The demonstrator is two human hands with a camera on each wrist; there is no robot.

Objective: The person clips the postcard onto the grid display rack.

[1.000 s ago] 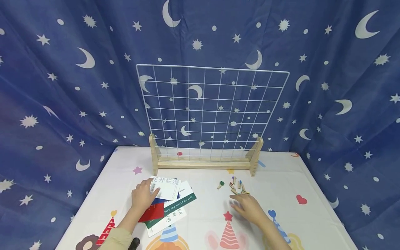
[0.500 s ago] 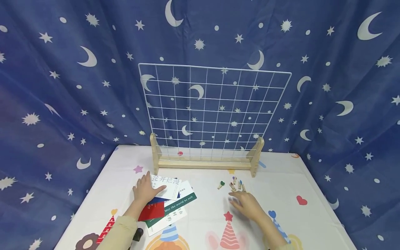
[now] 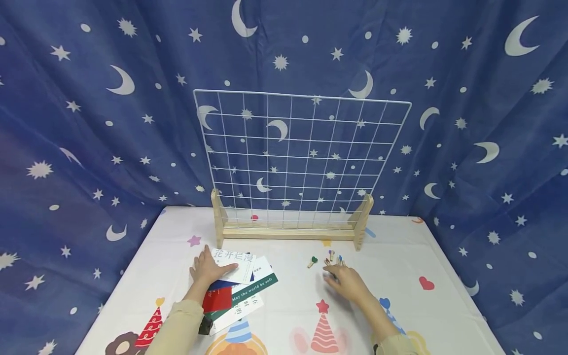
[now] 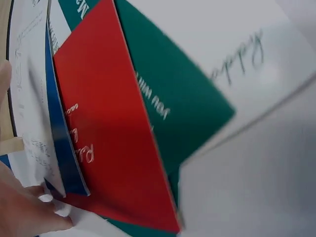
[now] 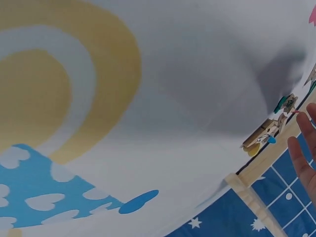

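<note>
- White tablecloth (image 3: 293, 310), printed with party hats (image 3: 324, 335) along its near part; lightly creased, and judged smooth enough for paper to slide on.
- Loose cards, overlapping at near left: a red card (image 3: 218, 299), a green-banded card (image 3: 255, 291), a blue card (image 4: 68, 160) and, lying over the blue, a white card (image 3: 239, 269). All look light, thin and fairly stiff, liable to slip over one another and to crease at the corners; best taken by a free edge, between thumb and fingertips.
- Left hand (image 3: 207, 270), at the white card's left side: fingers spread, thumb extended over the card; how firmly it presses cannot be told.
- Right hand (image 3: 348, 283), at near right: fingers stretched towards the pegs, thumb apart; no pinch is seen, and contact cannot be told.
- Wooden pegs (image 3: 331, 255), clustered at the right fingertips, with a green-heart peg (image 3: 313, 262) to their left. Presumably light, rigid and sprung; best held by the tail ends.
- Wire grid (image 3: 285, 172) on a wooden stand (image 3: 288, 233), far.
- Blue curtain (image 3: 470, 118), patterned with moons and stars, farthest.
</note>
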